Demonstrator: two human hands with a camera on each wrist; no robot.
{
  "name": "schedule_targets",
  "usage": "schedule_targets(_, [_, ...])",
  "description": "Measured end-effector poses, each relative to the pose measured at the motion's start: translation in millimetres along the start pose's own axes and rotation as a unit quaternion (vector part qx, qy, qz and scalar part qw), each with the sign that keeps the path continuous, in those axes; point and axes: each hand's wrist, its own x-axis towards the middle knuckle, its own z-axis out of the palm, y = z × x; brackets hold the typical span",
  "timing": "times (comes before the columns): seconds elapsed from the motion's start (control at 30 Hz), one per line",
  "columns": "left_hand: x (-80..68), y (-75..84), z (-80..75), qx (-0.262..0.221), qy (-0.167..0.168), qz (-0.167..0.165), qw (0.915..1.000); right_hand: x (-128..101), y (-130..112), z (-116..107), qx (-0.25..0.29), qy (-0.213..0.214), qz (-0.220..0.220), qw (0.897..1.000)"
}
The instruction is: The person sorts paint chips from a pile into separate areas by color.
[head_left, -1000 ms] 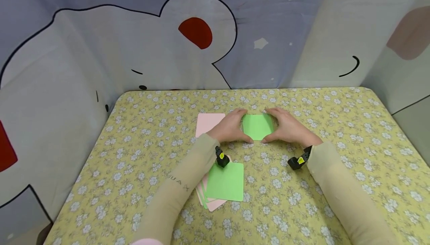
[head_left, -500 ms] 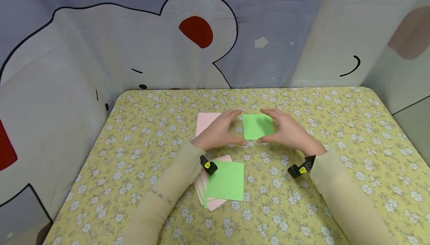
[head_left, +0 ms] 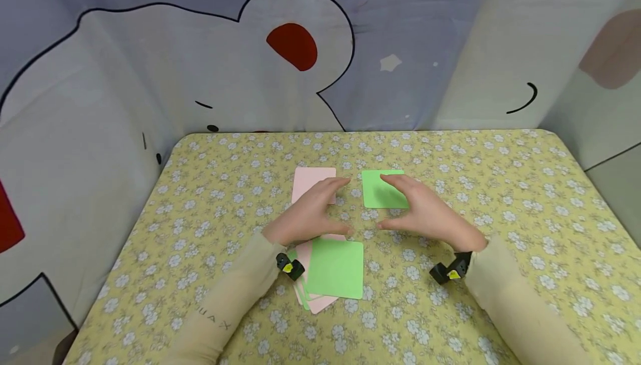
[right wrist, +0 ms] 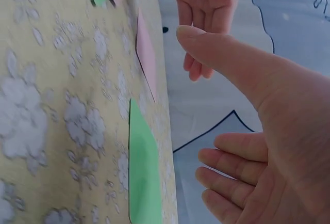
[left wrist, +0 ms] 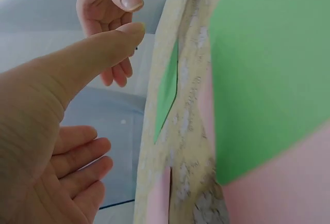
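My left hand (head_left: 306, 213) hovers between the far pink card (head_left: 307, 182) and the near pile, its thumb apart from its fingers and holding nothing. In the head view it overlaps the pink card's lower corner. My right hand (head_left: 425, 209) hangs over the near right side of a flat green square card (head_left: 374, 191), also holding nothing. Both palms face each other across a gap, as the left wrist view shows. Nearer to me lies a pile of overlapping cards, with a green card (head_left: 334, 270) on top and pink and green edges fanned out beneath.
A yellow flowered cloth (head_left: 476, 187) covers the table. Behind and at the sides hangs a curtain (head_left: 400, 31) with cartoon drawings. Each wrist bears a small black camera, such as the right one (head_left: 450, 269).
Both hands have come off the far green card and drawn back toward me. The left hand has also moved left, uncovering more of the gap between cards. The cards stay put.
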Motion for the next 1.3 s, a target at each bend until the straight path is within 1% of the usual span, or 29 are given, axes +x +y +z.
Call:
schedule_targets(0.17, [-15.1,-2.9,-1.0,0.010,0.009,-0.002,0.9999,-6,-5,6,-0.009,-0.006,-0.016,1.000])
schedule_targets(0.43, [-29.5,-2.2,-4.4,0.026,0.012,0.014,0.9995,-14,-15,11,-0.018,-0.022,-0.012,1.000])
schedule_targets(0.67, [-38.7,-0.3,-4.6,0.046,0.002,0.019,0.9987,-20,-22,16,-0.013,-0.027,-0.017,0.999])
schedule_targets(0.9, [-47.0,1.4,-4.0,0.039,-0.010,0.017,0.9991,-23,-26,23,-0.021,-0.030,-0.035,0.999])
schedule_targets(1.03, [-52.0,2.1,-3.7,0.039,-0.015,0.013,0.9991,-24,-28,26,-0.020,-0.034,-0.035,0.999])
schedule_targets(1.17, [-56.5,2.9,-3.7,0.042,-0.017,0.021,0.9987,-25,-31,28,-0.020,-0.035,-0.034,0.999])
schedule_targets(1.3, [-60.2,3.2,-2.6,0.051,-0.016,0.032,0.9981,-26,-33,30,-0.024,-0.033,-0.043,0.998])
